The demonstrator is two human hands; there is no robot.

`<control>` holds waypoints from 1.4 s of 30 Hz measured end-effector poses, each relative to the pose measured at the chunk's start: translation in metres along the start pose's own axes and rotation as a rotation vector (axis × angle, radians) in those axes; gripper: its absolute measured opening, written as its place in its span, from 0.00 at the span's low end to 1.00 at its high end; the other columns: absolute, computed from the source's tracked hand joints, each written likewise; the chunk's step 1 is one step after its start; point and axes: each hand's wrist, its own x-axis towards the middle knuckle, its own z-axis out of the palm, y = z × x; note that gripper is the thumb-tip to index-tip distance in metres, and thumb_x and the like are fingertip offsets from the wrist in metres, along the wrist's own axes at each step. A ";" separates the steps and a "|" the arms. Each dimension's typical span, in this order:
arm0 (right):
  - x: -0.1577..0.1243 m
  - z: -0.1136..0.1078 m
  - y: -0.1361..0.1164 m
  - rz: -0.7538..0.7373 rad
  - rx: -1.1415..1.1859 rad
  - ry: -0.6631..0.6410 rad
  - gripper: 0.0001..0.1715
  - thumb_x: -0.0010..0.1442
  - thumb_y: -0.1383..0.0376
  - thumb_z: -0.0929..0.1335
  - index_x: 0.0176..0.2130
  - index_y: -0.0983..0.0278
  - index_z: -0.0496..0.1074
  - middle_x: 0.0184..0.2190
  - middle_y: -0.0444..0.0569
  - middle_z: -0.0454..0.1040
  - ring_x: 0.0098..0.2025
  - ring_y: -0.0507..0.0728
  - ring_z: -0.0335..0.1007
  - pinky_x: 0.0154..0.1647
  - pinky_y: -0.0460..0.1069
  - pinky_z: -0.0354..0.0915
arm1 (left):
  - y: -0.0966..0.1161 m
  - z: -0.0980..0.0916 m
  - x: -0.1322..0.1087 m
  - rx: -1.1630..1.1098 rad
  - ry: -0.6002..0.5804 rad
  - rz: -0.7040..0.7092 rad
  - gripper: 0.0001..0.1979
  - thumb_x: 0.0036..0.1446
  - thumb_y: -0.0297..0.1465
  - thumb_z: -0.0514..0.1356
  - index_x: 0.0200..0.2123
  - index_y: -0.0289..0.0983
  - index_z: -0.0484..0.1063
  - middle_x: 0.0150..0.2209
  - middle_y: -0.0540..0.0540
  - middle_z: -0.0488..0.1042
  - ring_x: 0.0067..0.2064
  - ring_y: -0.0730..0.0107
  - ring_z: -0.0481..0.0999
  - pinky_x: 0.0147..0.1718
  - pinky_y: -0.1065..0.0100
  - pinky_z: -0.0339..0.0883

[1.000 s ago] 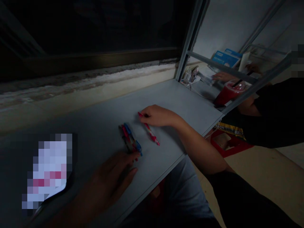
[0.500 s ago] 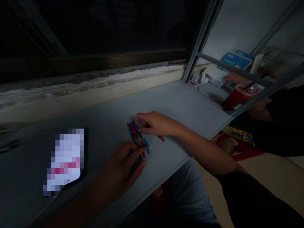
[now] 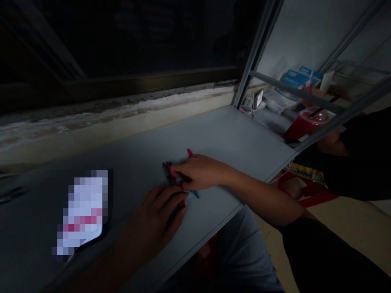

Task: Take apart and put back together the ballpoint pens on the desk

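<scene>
Several red and blue retractable pens (image 3: 172, 175) lie bunched on the grey desktop (image 3: 232, 138), partly hidden by my hands. My right hand (image 3: 198, 173) lies across them, with a red pen tip (image 3: 190, 152) showing beyond it and a blue pen end (image 3: 195, 194) below it. My left hand (image 3: 161, 207) presses its fingers against the near end of the bunch. A pixelated, pale packet (image 3: 82, 211) lies on the desktop to the left of my left hand.
A red drink cup with a straw (image 3: 305, 124) stands behind a metal shelf rail (image 3: 297, 91) at the right. Beyond it are a co-worker's hand (image 3: 310, 91) and a blue box (image 3: 301, 78). A window sill (image 3: 122, 108) runs along the desk's far side.
My right hand has moved left from the separate red pen onto the bunch. A red pen end now sticks out past that hand, and the co-worker's hand has shifted.
</scene>
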 end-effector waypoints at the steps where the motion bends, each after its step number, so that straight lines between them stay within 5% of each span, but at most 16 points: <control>1: 0.000 0.001 0.000 0.008 0.011 0.003 0.11 0.61 0.62 0.68 0.44 0.63 0.71 0.36 0.49 0.78 0.36 0.57 0.71 0.36 0.52 0.55 | 0.000 0.000 0.000 -0.005 -0.001 0.003 0.14 0.70 0.32 0.56 0.54 0.40 0.75 0.53 0.43 0.77 0.54 0.54 0.74 0.53 0.52 0.73; 7: 0.005 0.003 0.004 0.099 0.190 0.111 0.09 0.58 0.64 0.70 0.40 0.62 0.68 0.32 0.44 0.75 0.32 0.53 0.67 0.33 0.49 0.55 | -0.002 0.002 0.000 -0.015 0.013 0.008 0.14 0.69 0.31 0.57 0.55 0.42 0.74 0.53 0.44 0.76 0.54 0.56 0.74 0.53 0.53 0.74; 13: 0.012 0.006 0.007 0.102 0.805 0.407 0.20 0.57 0.66 0.72 0.45 0.61 0.61 0.27 0.35 0.69 0.26 0.48 0.66 0.28 0.45 0.62 | -0.001 -0.005 -0.002 -0.204 0.101 -0.104 0.13 0.69 0.35 0.57 0.55 0.43 0.68 0.51 0.44 0.76 0.51 0.60 0.78 0.48 0.58 0.77; 16: 0.016 0.011 0.004 0.096 1.095 0.327 0.26 0.58 0.69 0.72 0.51 0.60 0.59 0.26 0.33 0.69 0.21 0.48 0.67 0.21 0.43 0.62 | -0.003 -0.005 -0.005 -0.282 0.209 -0.242 0.16 0.66 0.41 0.60 0.53 0.43 0.66 0.45 0.45 0.76 0.42 0.61 0.79 0.39 0.60 0.78; 21: 0.021 0.015 -0.003 0.058 1.278 0.054 0.15 0.60 0.67 0.74 0.41 0.64 0.65 0.26 0.40 0.77 0.22 0.48 0.72 0.25 0.43 0.70 | -0.012 0.004 -0.006 -0.356 0.317 -0.360 0.17 0.65 0.42 0.62 0.52 0.43 0.63 0.41 0.46 0.76 0.39 0.61 0.80 0.35 0.60 0.79; 25: 0.017 0.005 -0.004 0.086 1.185 0.073 0.20 0.59 0.57 0.76 0.33 0.65 0.66 0.27 0.43 0.78 0.24 0.48 0.72 0.24 0.43 0.67 | -0.012 0.003 -0.005 -0.344 0.271 -0.360 0.12 0.71 0.38 0.56 0.54 0.44 0.63 0.42 0.46 0.78 0.41 0.61 0.83 0.37 0.61 0.80; 32: 0.008 -0.004 -0.001 0.145 0.890 0.230 0.38 0.71 0.47 0.64 0.16 0.63 0.60 0.11 0.37 0.58 0.16 0.45 0.53 0.24 0.46 0.57 | -0.004 -0.009 0.000 -0.261 0.255 -0.399 0.14 0.71 0.42 0.53 0.52 0.41 0.68 0.36 0.47 0.81 0.34 0.61 0.83 0.29 0.64 0.76; 36: 0.010 0.000 0.001 0.129 0.959 0.209 0.36 0.71 0.49 0.65 0.17 0.62 0.59 0.11 0.37 0.57 0.15 0.45 0.50 0.22 0.46 0.53 | -0.003 -0.015 0.004 -0.262 0.207 -0.396 0.17 0.72 0.43 0.49 0.43 0.40 0.73 0.32 0.48 0.81 0.30 0.63 0.82 0.26 0.67 0.73; 42: 0.004 -0.008 0.005 -0.108 0.891 0.154 0.32 0.70 0.49 0.67 0.21 0.65 0.64 0.17 0.39 0.63 0.21 0.46 0.56 0.27 0.46 0.57 | -0.003 -0.016 0.005 -0.340 0.139 -0.380 0.16 0.73 0.39 0.49 0.41 0.39 0.73 0.29 0.51 0.78 0.24 0.68 0.76 0.26 0.69 0.70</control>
